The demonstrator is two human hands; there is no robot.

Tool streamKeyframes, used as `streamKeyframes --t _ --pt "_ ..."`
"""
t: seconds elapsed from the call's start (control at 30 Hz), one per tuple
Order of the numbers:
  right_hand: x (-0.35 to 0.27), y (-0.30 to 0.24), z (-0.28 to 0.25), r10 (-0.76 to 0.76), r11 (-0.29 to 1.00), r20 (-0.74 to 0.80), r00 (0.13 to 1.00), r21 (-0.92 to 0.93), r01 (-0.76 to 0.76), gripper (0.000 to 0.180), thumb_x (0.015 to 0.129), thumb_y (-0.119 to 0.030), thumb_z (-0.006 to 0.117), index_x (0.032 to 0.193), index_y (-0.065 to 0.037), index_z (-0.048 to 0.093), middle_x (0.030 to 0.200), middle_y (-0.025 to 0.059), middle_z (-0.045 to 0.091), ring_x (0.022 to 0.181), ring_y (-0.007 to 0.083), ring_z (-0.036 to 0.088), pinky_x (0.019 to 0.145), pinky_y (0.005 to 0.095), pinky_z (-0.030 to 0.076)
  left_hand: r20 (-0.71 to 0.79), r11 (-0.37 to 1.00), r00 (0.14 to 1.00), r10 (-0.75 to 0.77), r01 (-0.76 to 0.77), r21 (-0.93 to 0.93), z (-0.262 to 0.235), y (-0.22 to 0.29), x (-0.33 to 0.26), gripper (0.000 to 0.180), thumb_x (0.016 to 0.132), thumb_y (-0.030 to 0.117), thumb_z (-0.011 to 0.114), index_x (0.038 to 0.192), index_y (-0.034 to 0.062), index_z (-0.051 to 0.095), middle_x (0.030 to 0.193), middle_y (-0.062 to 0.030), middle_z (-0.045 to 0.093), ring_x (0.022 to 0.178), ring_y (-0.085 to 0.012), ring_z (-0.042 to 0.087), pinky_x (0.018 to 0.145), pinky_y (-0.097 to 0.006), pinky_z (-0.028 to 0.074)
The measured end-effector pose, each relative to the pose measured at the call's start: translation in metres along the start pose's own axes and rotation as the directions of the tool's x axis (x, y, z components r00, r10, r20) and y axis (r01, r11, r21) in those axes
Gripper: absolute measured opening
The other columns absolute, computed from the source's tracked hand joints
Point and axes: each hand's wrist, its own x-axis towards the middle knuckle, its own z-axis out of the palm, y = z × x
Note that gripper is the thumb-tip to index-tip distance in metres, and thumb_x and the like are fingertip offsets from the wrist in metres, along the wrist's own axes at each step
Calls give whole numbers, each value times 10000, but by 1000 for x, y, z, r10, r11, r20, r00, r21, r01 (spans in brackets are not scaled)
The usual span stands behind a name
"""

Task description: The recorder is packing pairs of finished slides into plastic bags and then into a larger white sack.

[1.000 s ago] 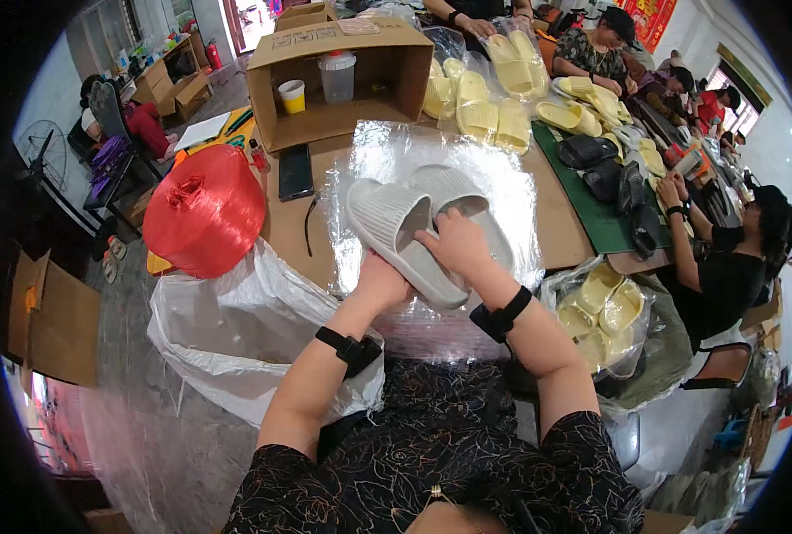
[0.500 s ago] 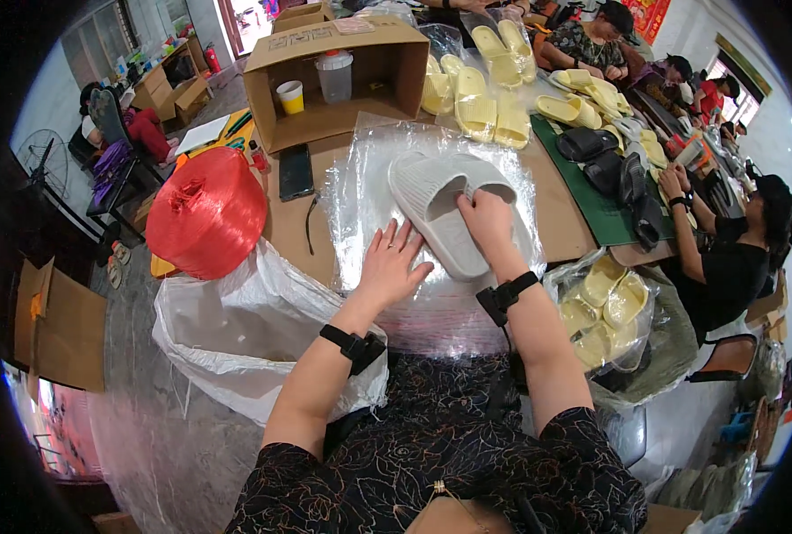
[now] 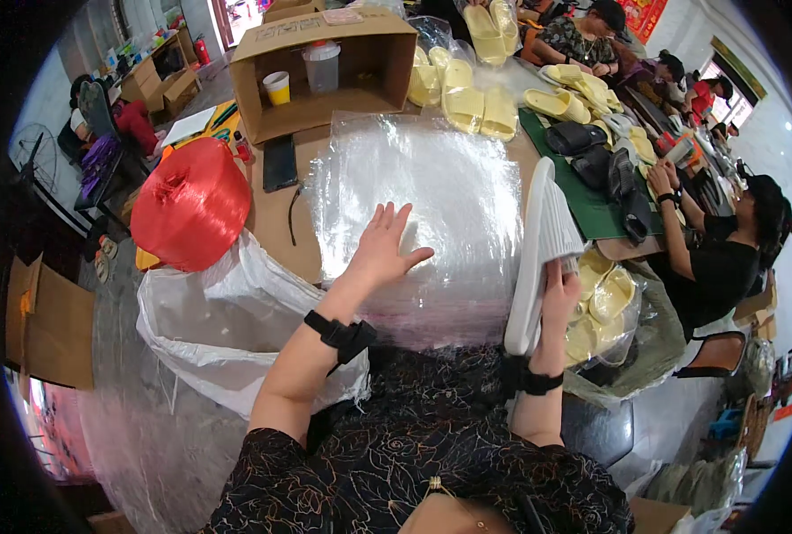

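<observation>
My right hand is closed on a pair of light grey slippers at the table's right edge. The slippers stand tilted up on their side, sole facing left, with the ribbed strap towards the right. My left hand is open, fingers spread, at a stack of clear plastic bags in front of me. Whether its palm presses on the top bag I cannot tell.
At left are a red twine roll and a white woven sack. A cardboard box and a phone lie beyond. Yellow slippers and black slippers cover the right side. A co-worker sits there.
My right hand has carried the grey slippers off the bags to the right and turned them on their side. The left hand stays over the bags, its fingers slightly raised.
</observation>
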Motion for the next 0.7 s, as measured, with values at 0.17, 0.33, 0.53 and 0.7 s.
streamKeyframes --t 0.17,0.33,0.53,0.7 --pt "-7 26 -25 47 978 -15 999 203 -43 328 972 -228 650 791 43 611 674 -51 517 624 35 392 532 236 296 101 977 980 173 -184 107 -34 -5 -28 857 692 298 837 1435 132 445 1528 -228 351 1437 -445 259 1157 -487 304" --pt "-17 12 -13 3 949 -25 1000 315 5 254 983 -159 620 912 82 656 745 -17 600 673 47 476 585 223 371 132 977 975 176 -190 100 -40 -17 -42 727 694 240 843 1353 163 547 1478 -153 458 1400 -389 363 1114 -453 377" --pt "-27 8 -11 -12 962 48 999 272 -1 212 964 -127 642 891 71 644 745 -16 623 667 38 497 589 213 376 21 988 988 152 -153 27 -12 -14 -20 644 762 318 804 1335 143 568 1450 -177 481 1370 -374 413 1094 -448 393" --pt "-29 1 -9 -29 951 -34 999 306 38 226 964 -126 642 825 51 622 706 -32 590 631 31 466 553 222 344 -37 973 973 230 -228 44 -11 4 -22 654 807 397 762 1362 134 536 1430 -208 487 1365 -378 418 1097 -454 381"
